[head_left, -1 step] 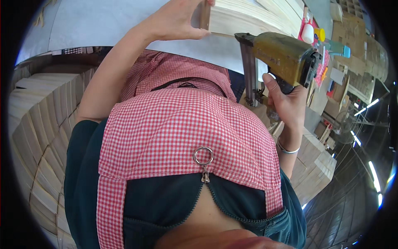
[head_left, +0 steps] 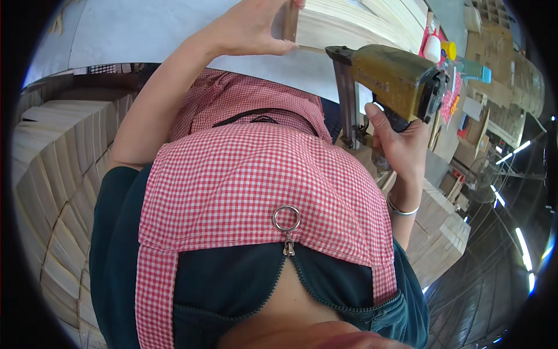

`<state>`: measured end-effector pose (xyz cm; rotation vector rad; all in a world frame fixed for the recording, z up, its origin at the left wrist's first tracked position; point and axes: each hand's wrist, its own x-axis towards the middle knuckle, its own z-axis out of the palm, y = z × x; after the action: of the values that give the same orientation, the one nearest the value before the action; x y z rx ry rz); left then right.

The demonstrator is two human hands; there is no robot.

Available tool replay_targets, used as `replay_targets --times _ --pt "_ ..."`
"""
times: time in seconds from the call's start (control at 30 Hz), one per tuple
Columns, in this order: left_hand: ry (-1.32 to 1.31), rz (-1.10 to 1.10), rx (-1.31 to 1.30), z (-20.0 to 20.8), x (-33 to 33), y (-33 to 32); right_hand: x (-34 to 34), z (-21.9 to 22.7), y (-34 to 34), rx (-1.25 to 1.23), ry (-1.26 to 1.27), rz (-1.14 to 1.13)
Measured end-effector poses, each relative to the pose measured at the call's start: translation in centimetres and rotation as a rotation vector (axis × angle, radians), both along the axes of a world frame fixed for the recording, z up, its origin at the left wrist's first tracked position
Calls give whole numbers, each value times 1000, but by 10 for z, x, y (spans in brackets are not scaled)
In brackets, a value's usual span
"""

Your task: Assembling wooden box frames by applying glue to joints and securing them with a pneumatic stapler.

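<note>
My left hand (head_left: 256, 32) reaches to the top of the view and is closed round the end of a pale wooden piece with a brown end face (head_left: 289, 22). Its thumb presses at the near corner; the upper fingers are partly cut off by the frame. My right hand (head_left: 404, 139) grips the handle of a worn yellow-brown nail gun (head_left: 389, 72), thumb over the grip. The gun's dark nose sits beside the wooden piece's near edge, close to my left thumb. Whether the nose touches the wood I cannot tell. A long metal magazine (head_left: 346, 99) runs from the nose toward my body.
The wood lies on a pale worktable (head_left: 133, 35). At its right stand a white bottle (head_left: 432, 47) and a yellow-capped container (head_left: 448, 49). Stacked wooden boards (head_left: 64, 168) fill the left; more stacks (head_left: 444, 227) stand at right. Cardboard boxes (head_left: 491, 64) lie beyond.
The nail gun and my right hand have shifted slightly to the left. My left hand and the wooden piece have moved slightly to the right.
</note>
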<state>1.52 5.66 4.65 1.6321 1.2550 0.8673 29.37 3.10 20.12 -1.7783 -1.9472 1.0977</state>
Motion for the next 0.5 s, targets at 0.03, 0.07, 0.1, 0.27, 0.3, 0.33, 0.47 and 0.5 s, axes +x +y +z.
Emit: replay_targets --times 0.03,0.07,0.1,0.27,0.3,0.33,0.47,0.5 --pt "-14 -5 -2 -1 1 1 -6 -4 -3 6 13 33" --pt "-27 -12 -5 -3 1 1 -11 -6 -6 12 26 64" --pt "-30 -5 -5 -5 1 0 -15 -7 -7 12 22 71" --pt "-44 26 54 -13 4 -2 -28 -7 -10 12 28 94" --pt "-40 18 65 -12 4 -1 -29 -7 -10 3 16 88" --pt "-36 10 76 -11 3 0 -30 -6 -11 -6 5 83" --pt "-43 -8 97 -12 2 2 -37 -3 -15 -64 -34 22" --pt "-57 -9 97 -13 2 2 -40 -1 -17 -104 -49 -27"
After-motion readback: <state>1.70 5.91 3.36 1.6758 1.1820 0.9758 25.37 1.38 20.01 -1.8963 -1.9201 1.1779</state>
